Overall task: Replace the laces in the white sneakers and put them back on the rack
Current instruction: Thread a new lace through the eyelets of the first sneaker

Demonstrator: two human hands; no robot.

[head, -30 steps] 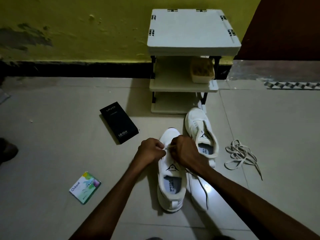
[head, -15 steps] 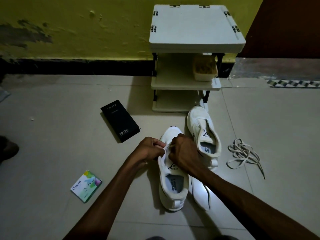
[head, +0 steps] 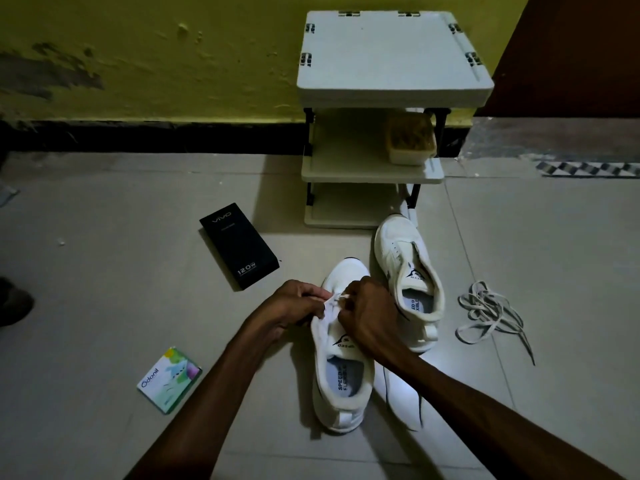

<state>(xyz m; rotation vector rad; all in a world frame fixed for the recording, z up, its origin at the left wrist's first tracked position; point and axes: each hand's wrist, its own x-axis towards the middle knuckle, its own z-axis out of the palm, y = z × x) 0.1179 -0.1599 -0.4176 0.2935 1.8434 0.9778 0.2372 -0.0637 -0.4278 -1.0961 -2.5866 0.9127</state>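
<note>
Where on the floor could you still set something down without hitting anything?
Bare floor lies left of the black box and green packet, and right of the loose laces. Crowded: left hand, right hand, near sneaker, far sneaker.

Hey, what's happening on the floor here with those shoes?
A person is threading a lace into a white sneaker on the tiled floor. The left hand and the right hand both pinch the white lace over its front eyelets. The second sneaker stands beside it with no lace visible, just in front of the rack. A loose bundle of laces lies to the right. Neither shoe is on the rack yet.
</note>
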